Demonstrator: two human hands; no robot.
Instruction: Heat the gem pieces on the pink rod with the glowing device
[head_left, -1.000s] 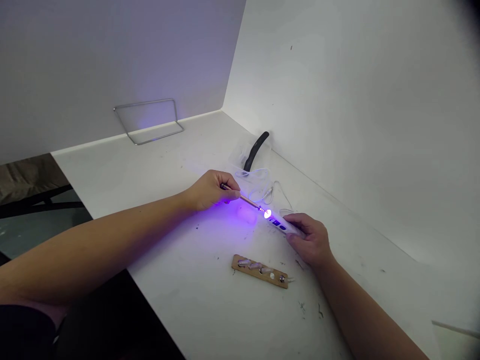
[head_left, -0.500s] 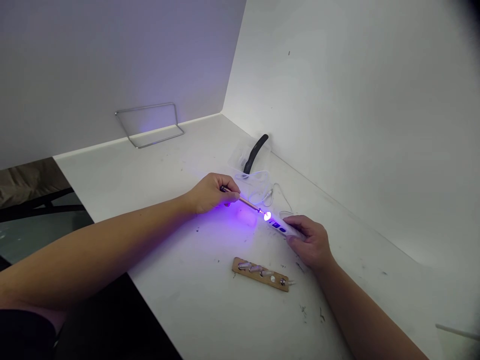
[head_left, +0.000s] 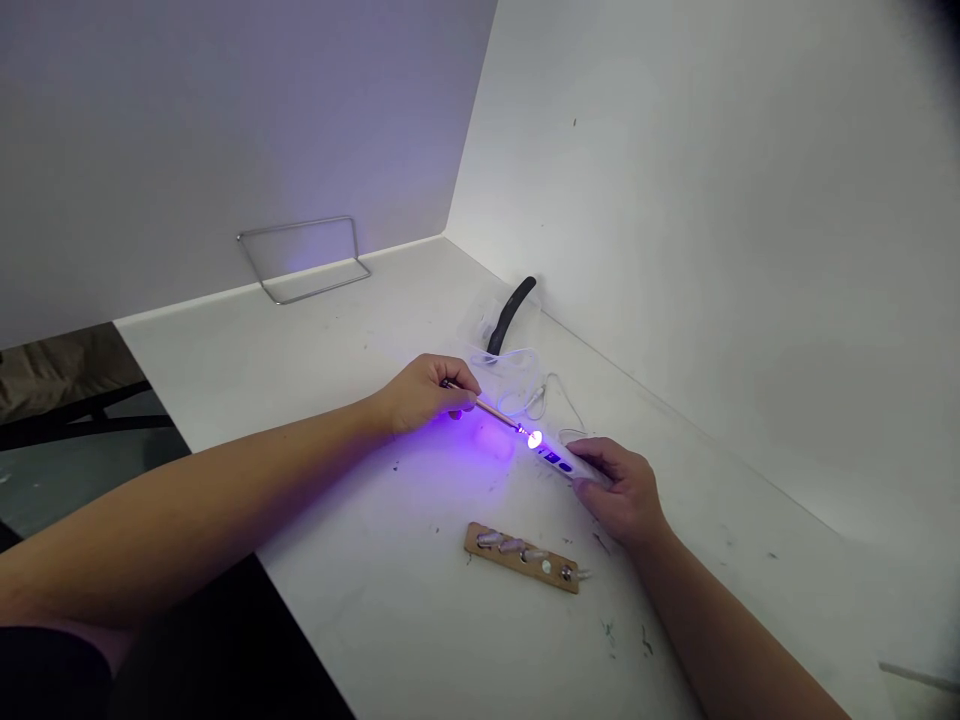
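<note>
The left hand (head_left: 427,393) pinches a slim copper-coloured rod (head_left: 496,411) between its fingers, near the rear end, probably so that the thin tip remains free and can be aimed with precision. The right hand (head_left: 621,490) has its fingers closed around the rear of a white pen-like lamp (head_left: 577,464), which leaves the glowing violet end and the dark buttons uncovered. Rod and lamp point at each other above the middle of the counter (head_left: 390,600); whether the tip touches the light, I cannot tell, because of the glare. Nearer to the front of the counter lies a wooden strip (head_left: 511,563) with small translucent pieces in it, outside the space between the hands. Beyond the hands, toward the right edge, a loose white cable (head_left: 568,398), a clear bag (head_left: 478,322) and a black curved handle (head_left: 512,312) lie close together; the cable seems the nearest obstacle. A bent wire frame (head_left: 324,289) stands at the back edge, well apart from the hands, so it hinders nothing.
</note>
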